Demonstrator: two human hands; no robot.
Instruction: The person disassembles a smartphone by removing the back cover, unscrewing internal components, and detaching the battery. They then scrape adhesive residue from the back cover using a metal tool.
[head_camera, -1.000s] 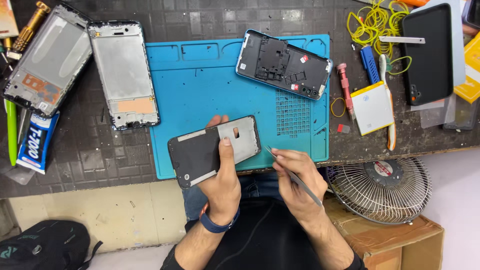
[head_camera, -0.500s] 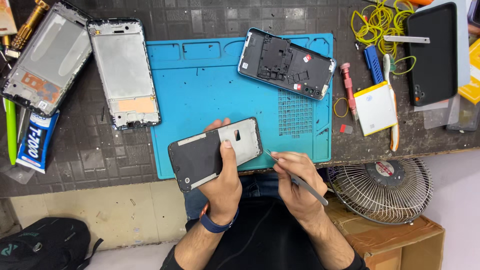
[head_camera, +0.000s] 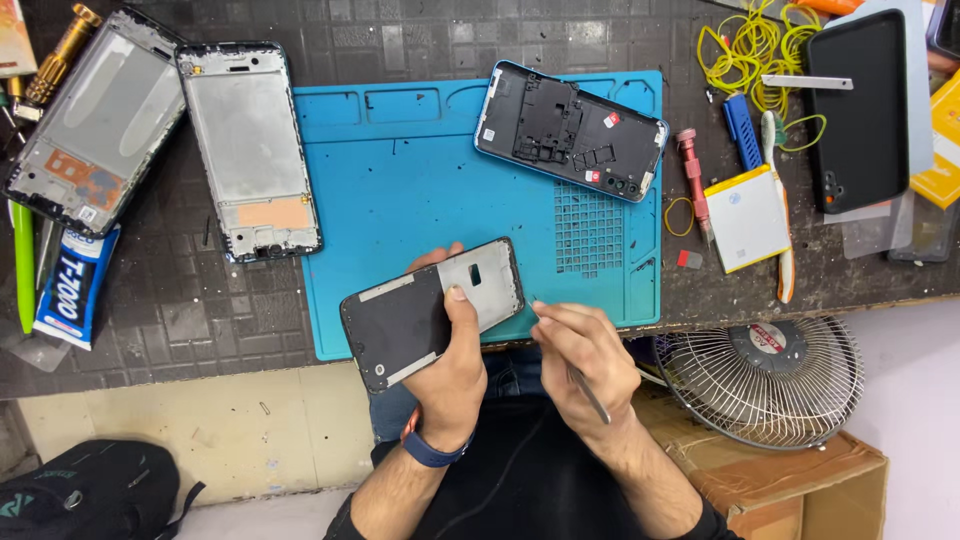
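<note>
Left hand grip is closed around a phone back panel, thumb laid across its dark inner face, fingers wrapped behind the far edge; the panel is tilted, dark part toward the lower left, grey metal part with a small cutout toward the upper right. A blue wristband sits on that wrist. Just right of this grip, the right hand pinches thin metal tweezers between thumb and fingers; the upper tip points toward the panel's right edge, the other end runs down past the palm. Whether the tip touches the panel cannot be told. Both hands hover over the near edge of a blue work mat lying on the dark tiled tabletop. Beyond the grips, on the mat's far right corner, lies a phone midframe with blue rim, inner side up. Well left of the left grip, off the mat, two bare silver phone frames lie side by side; a glue tube and a green stick lie nearer the tabletop's left edge. Right of the right grip: a pink screwdriver, a flat white battery, yellow wire, a black phone cover. Below the tabletop edge, a small wire-guard fan rests on a cardboard box.
</note>
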